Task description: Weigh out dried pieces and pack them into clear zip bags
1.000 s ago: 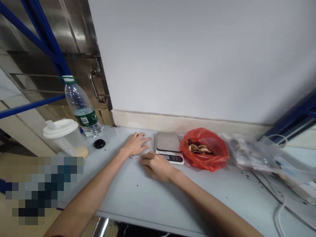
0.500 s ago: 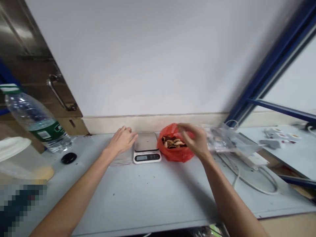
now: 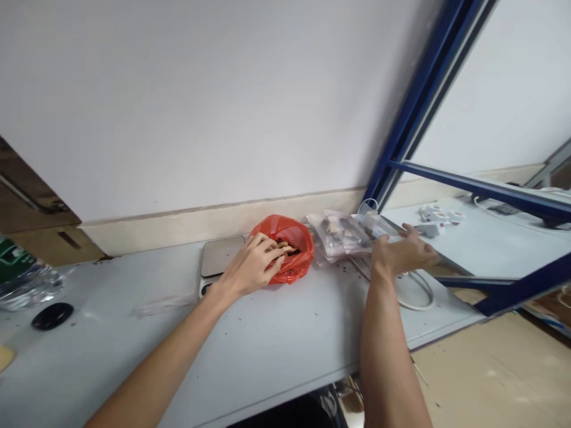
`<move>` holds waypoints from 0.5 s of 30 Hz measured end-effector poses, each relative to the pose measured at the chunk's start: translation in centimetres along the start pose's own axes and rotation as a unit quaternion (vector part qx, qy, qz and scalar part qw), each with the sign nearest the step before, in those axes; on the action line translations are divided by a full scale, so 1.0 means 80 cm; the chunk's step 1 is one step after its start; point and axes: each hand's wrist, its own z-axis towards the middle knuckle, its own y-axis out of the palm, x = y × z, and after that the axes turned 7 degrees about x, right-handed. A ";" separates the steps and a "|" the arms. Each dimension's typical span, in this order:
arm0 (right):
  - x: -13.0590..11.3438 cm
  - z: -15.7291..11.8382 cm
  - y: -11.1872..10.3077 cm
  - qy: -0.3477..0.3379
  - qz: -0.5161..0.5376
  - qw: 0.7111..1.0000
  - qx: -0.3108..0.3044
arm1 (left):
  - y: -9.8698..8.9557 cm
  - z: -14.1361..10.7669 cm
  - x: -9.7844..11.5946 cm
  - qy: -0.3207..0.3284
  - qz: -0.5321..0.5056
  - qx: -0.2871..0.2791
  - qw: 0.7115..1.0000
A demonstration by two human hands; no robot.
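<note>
**Left Hand at Red Bag, Right Hand at Clear Packets**

Step in hand: The left hand (image 3: pixel 254 264) appears to be engaged at the mouth of the red bag (image 3: pixel 294 268), while the right hand (image 3: pixel 404 254) reaches to the clear packets (image 3: pixel 339 235). The red bag stands on the table (image 3: pixel 276 351) at the centre of the frame, mouth up, with dried pieces (image 3: pixel 289 248) visible inside. The scale (image 3: pixel 219 255) is just beside it, towards the left of the frame and partly covered by the left hand.

Next-move requirements: In judgement, any lift by the left hand calls for clearing the thin rim without dragging it. A grip by the right hand calls for fingers closing on a packet edge, clear of the white cable (image 3: pixel 423 302).

Left-hand pose: The forearm rises from the lower left. The fingers are half curled over the near left rim, thumb lowest and slightly apart. Whether they pinch a piece cannot be told.

Right-hand pose: The forearm rises steeply from the lower right; the hand bends towards the right edge. The fingers look spread but blurred. No held item is visible; contact with the packets cannot be confirmed.
</note>
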 end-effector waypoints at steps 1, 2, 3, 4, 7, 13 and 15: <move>0.003 0.004 0.000 0.002 0.005 1.000 0.001 | 0.001 0.000 0.001 0.002 -0.002 0.002 1.000; 0.006 0.007 0.002 -0.004 0.021 1.000 0.003 | 0.001 0.000 0.002 0.002 -0.006 0.006 1.000; 0.007 0.009 0.004 -0.021 0.047 0.999 0.009 | 0.000 -0.001 0.002 0.000 -0.012 0.012 1.000; 0.006 0.010 0.006 -0.050 0.084 0.995 0.017 | -0.003 -0.001 0.003 -0.005 -0.019 0.021 1.000; -0.011 -0.002 0.009 -0.186 0.217 0.957 0.058 | -0.014 -0.003 0.004 -0.042 -0.043 0.061 0.996; -0.087 -0.082 -0.020 -0.378 0.405 0.829 -0.078 | -0.038 -0.013 -0.015 -0.225 -0.153 0.204 0.940; -0.108 -0.111 -0.033 -0.374 0.469 0.774 -0.203 | -0.049 -0.020 -0.023 -0.274 -0.220 0.244 0.904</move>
